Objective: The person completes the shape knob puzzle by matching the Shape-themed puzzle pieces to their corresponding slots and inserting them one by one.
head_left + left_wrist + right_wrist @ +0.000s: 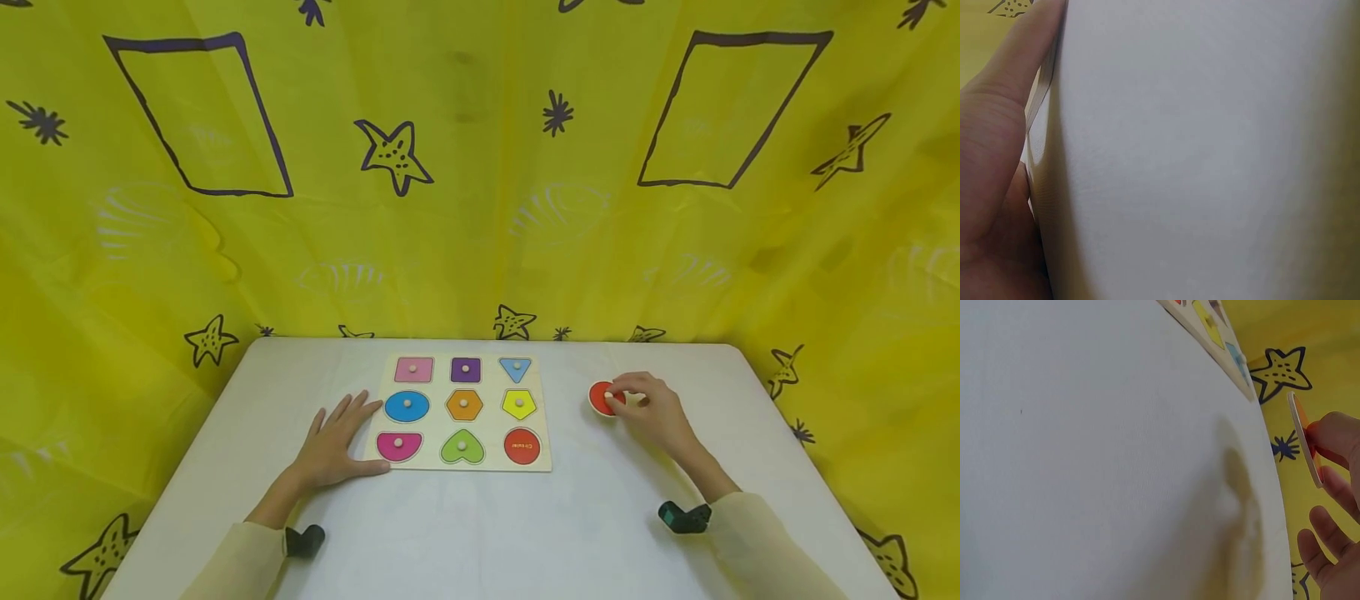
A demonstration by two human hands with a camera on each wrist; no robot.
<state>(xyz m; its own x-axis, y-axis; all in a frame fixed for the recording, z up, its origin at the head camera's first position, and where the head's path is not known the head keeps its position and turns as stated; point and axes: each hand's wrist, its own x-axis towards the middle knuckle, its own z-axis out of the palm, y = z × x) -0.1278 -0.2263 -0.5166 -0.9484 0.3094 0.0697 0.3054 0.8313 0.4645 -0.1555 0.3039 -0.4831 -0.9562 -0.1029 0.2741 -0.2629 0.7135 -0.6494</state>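
Observation:
A wooden shape puzzle board [433,425] lies on the white table, with several knobbed coloured pieces in its recesses. At its near right corner is a bare round recess [522,447] with a red printed bottom. To the right of the board, my right hand [656,414] pinches a red circular puzzle piece [597,400] by its knob. In the right wrist view this piece [1297,419] is tilted and off the table. My left hand [330,447] lies spread at the board's left side, its thumb at the near left corner; the left wrist view shows mainly the thumb and palm.
The white table [480,533] runs up to a yellow curtain [465,208] printed with stars and shells, which encloses it at the back and sides. Dark wrist devices [684,517] sit at both sleeves.

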